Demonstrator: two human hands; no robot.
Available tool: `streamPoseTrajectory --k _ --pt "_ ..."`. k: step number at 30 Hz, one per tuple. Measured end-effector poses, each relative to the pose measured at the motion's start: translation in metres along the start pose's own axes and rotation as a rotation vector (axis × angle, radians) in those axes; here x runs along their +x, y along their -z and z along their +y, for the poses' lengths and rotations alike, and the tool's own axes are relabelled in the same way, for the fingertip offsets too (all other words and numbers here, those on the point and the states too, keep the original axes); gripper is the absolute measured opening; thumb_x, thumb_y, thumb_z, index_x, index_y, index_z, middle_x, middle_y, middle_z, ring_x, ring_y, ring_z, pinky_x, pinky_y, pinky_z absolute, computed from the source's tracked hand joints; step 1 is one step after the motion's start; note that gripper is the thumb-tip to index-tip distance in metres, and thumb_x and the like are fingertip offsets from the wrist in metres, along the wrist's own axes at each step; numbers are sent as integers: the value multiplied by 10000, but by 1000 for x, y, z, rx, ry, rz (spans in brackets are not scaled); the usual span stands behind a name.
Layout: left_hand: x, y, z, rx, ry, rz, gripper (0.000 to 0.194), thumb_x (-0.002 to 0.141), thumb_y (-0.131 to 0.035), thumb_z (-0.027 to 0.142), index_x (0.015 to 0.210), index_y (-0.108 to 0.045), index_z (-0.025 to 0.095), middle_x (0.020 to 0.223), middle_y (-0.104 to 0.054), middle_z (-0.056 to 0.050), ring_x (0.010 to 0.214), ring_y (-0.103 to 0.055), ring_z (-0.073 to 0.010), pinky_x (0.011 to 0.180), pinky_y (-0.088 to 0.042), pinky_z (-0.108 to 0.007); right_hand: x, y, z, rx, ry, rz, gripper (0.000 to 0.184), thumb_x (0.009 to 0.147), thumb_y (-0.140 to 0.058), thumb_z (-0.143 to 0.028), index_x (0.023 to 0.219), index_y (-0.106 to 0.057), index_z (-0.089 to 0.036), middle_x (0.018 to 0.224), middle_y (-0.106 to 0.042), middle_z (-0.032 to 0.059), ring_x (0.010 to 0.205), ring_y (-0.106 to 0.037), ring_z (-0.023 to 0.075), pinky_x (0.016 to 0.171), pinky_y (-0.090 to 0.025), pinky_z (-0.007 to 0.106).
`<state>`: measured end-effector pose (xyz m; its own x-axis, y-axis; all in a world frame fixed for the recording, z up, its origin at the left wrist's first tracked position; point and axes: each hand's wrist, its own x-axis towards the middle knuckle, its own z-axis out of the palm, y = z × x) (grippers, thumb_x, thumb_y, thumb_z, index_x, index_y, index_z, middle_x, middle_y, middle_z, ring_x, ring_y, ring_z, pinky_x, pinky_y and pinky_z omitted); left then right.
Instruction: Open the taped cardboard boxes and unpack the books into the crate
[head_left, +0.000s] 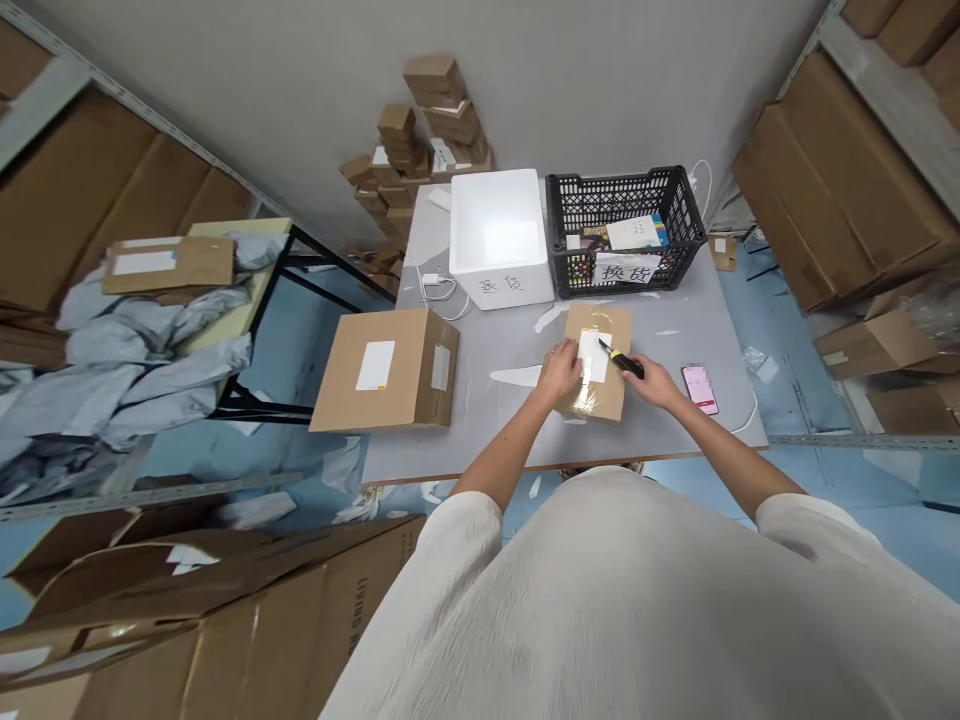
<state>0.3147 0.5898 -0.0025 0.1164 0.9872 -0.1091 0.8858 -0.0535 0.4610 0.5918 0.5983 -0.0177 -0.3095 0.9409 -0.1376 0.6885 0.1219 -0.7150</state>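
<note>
A small taped cardboard box (pixel 611 397) with a white label (pixel 592 362) lies on the grey table (pixel 487 440) in front of me. My left hand (pixel 560 371) rests on its left side, fingers bent against the cardboard; whether they grip an edge is partly hidden. In my right hand (pixel 651 381) is a black and yellow utility knife (pixel 624 361). Its tip points up and left, over the label; I cannot tell whether the blade touches. A pink-screened phone (pixel 700 388) lies to the right of that hand.
Behind the box stand a white foam bin (pixel 499 275) and a black plastic crate (pixel 626 277) with items inside. A larger labelled carton (pixel 375 367) sits at the table's left edge. Shelves with grey parcels (pixel 172 380) are on the left, cartons (pixel 847 190) on the right.
</note>
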Motion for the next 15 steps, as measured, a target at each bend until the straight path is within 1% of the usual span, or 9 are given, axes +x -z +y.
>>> streamPoseTrajectory --k 2,4,6,8,10,12,15 --pt "2 -4 14 45 34 7 501 1085 -510 340 1561 -591 202 1690 -553 -180 1571 -503 -371 1286 -428 -548 -2 0 1 49 -4 6 467 995 -634 -519 1361 -700 -237 1335 -813 135 1163 -765 353 1017 -614 504" --pt "1 -11 30 79 85 41 593 1077 -560 477 1615 -544 226 1735 -495 -196 1624 -422 -424 1303 -369 -622 1 3 4 75 -3 45 447 991 -641 -537 1327 -708 -251 1320 -804 126 1165 -757 338 1024 -614 497" --pt "-1 -20 47 79 89 16 788 1044 -599 627 1702 -445 222 1758 -456 -217 1637 -393 -458 1304 -349 -635 6 8 9 71 -8 95 447 976 -647 -553 1295 -715 -247 1322 -778 136 1175 -746 336 1037 -611 502" --pt "-3 -29 61 90 84 -49 993 971 -676 720 1755 -363 196 1812 -358 -254 1659 -343 -500 1309 -322 -653 13 15 14 61 -20 130 457 967 -639 -560 1284 -713 -238 1355 -740 156 1203 -735 341 1052 -607 512" --pt "-4 -36 71 117 45 -115 1089 915 -750 718 1774 -323 202 1845 -284 -272 1683 -296 -516 1321 -285 -678 21 20 19 67 -28 150 467 970 -625 -564 1293 -702 -236 1421 -699 173 1264 -717 348 1070 -600 523" --pt "-4 -39 75 147 -1 -175 1126 877 -816 653 1784 -302 227 1858 -246 -275 1693 -281 -517 1328 -259 -700 27 23 24 84 -26 179 471 971 -625 -578 1289 -699 -239 1504 -657 189 1377 -664 360 1123 -572 546" --pt "0 -37 71 188 -77 -252 1181 825 -881 517 1798 -260 265 1867 -220 -269 1692 -292 -517 1326 -251 -722 33 26 30 119 -28 240 472 948 -665 -619 1235 -712 -247 1581 -623 197 1548 -529 379 1245 -468 601"
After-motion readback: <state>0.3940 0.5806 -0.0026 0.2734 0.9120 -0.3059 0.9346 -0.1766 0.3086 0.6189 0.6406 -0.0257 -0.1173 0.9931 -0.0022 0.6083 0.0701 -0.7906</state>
